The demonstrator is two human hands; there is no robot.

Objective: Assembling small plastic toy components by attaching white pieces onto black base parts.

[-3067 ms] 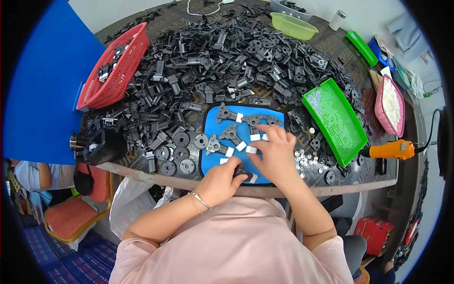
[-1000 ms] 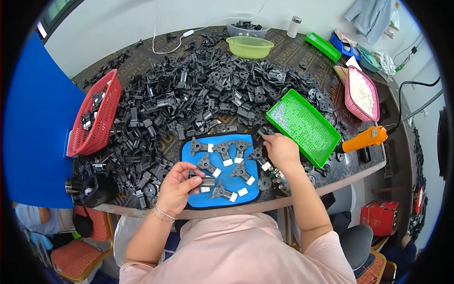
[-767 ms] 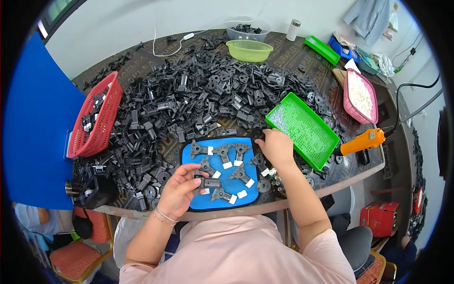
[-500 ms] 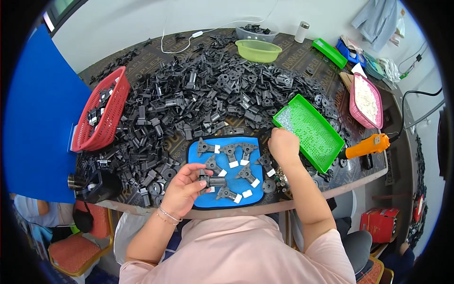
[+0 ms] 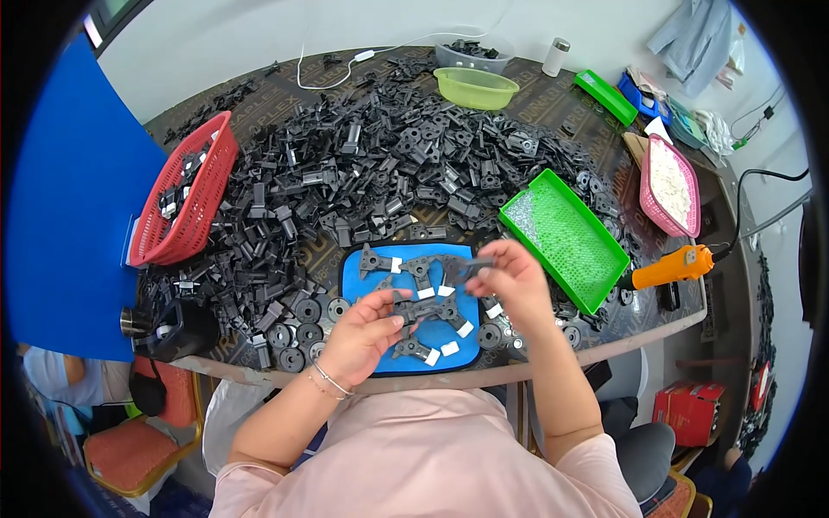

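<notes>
A blue mat (image 5: 361, 274) lies at the table's near edge with several flat black plastic brackets (image 5: 377, 261) on it, each with a small white square pad. My left hand (image 5: 364, 328) hovers over the mat's left part, fingers pinched on a black bracket (image 5: 404, 309). My right hand (image 5: 515, 278) is at the mat's right edge and holds another black bracket (image 5: 466, 264) by its end, lifted above the mat. The two hands are close together, the parts almost touching.
A big heap of black plastic parts (image 5: 363, 164) covers the round table. A red basket (image 5: 184, 200) stands left, a green tray (image 5: 563, 236) right of the mat, an orange power tool (image 5: 669, 267) beyond it, a pink basket (image 5: 669, 183) far right, a lime bowl (image 5: 476, 86) at the back. Black discs (image 5: 298, 321) lie by the mat.
My right hand came off the green tray's side and now holds a bracket over the mat. My left hand rose from the mat with a bracket. The camera view shifted.
</notes>
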